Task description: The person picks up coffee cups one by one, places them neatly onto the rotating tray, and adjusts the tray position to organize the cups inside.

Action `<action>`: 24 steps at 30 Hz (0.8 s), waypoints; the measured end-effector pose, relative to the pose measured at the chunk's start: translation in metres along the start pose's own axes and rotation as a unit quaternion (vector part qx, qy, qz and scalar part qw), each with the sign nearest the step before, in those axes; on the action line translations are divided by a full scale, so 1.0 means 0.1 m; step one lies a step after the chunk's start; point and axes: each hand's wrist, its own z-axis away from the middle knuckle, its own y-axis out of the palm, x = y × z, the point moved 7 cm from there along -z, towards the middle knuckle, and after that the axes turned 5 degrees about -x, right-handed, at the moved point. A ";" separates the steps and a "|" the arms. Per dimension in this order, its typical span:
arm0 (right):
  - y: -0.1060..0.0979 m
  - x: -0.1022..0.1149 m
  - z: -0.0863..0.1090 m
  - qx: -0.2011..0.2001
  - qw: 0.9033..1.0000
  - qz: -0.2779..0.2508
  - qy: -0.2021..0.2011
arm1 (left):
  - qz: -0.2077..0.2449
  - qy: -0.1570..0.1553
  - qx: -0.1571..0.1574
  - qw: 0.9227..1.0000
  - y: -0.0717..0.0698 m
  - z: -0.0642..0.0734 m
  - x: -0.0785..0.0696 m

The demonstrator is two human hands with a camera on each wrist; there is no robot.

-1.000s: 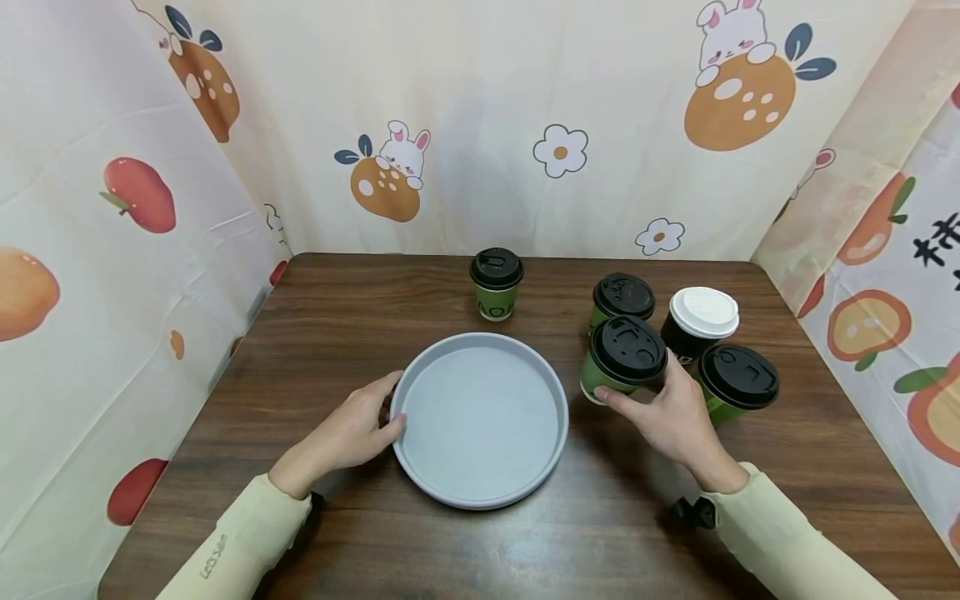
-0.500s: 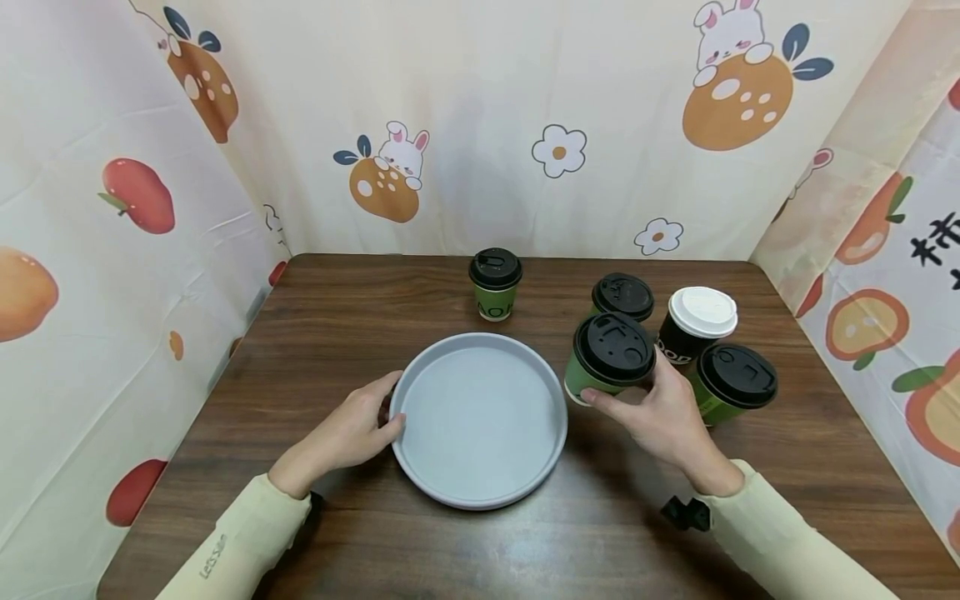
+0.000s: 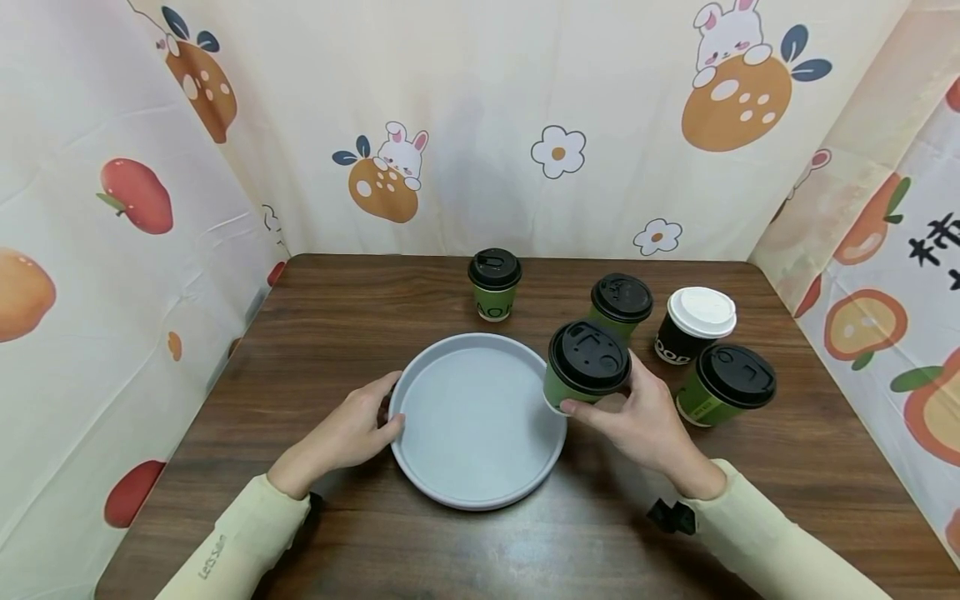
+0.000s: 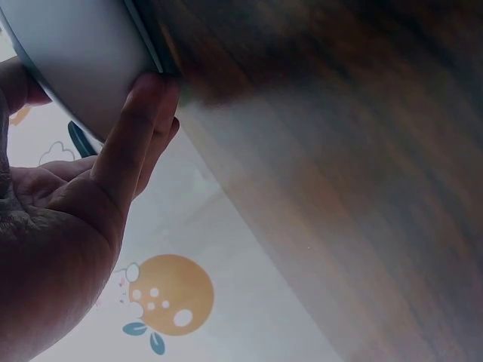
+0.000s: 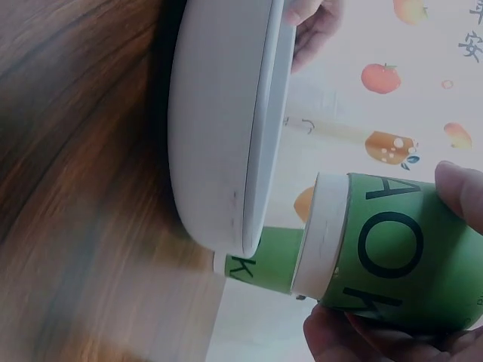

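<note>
A round pale grey tray (image 3: 480, 442) lies on the wooden table. At its left edge my left hand (image 3: 347, 432) grips the rim, thumb on top and fingers against the side wall, as the left wrist view also shows (image 4: 113, 158). My right hand (image 3: 648, 421) holds a green paper coffee cup (image 3: 587, 360) with a black lid, thumb and fingers round its body. That cup is lifted and slightly tilted, over the tray's right rim. Dark letters on the cup (image 5: 407, 245) show in the right wrist view, its base just above rim height.
Behind the tray stands a small green cup (image 3: 495, 285) with a black lid. To the right are another black-lidded green cup (image 3: 622, 302), a black cup with a white lid (image 3: 696, 323) and a green cup (image 3: 729, 385) near my right wrist. A patterned curtain (image 3: 480, 167) surrounds the table.
My right hand has carried the green coffee cup leftward from the group of cups to the tray's right rim. The left hand and the tray have stayed put.
</note>
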 end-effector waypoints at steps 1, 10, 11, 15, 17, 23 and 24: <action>0.02 0.01 0.00 0.003 1.000 -0.003 -0.001 | 0.000 0.001 0.000 1.000 0.00 0.00 0.00; 0.17 0.06 -0.01 0.030 0.999 -0.021 -0.008 | 0.001 0.001 0.001 1.000 0.00 0.00 0.00; 0.19 0.06 -0.01 0.034 0.999 -0.025 -0.010 | 0.001 0.000 0.001 1.000 0.00 0.00 0.00; 0.26 0.10 0.00 0.048 0.998 -0.035 -0.020 | 0.002 -0.002 0.002 1.000 0.00 0.00 0.01; 0.30 0.11 0.01 0.053 0.998 -0.032 -0.023 | 0.001 -0.003 0.001 1.000 0.00 0.00 0.01; 0.39 0.13 0.04 0.070 0.997 -0.018 -0.022 | 0.001 -0.004 0.002 1.000 0.00 0.00 0.01; 0.40 0.14 0.05 0.073 0.997 -0.016 -0.024 | 0.001 -0.004 0.002 1.000 0.00 0.00 0.01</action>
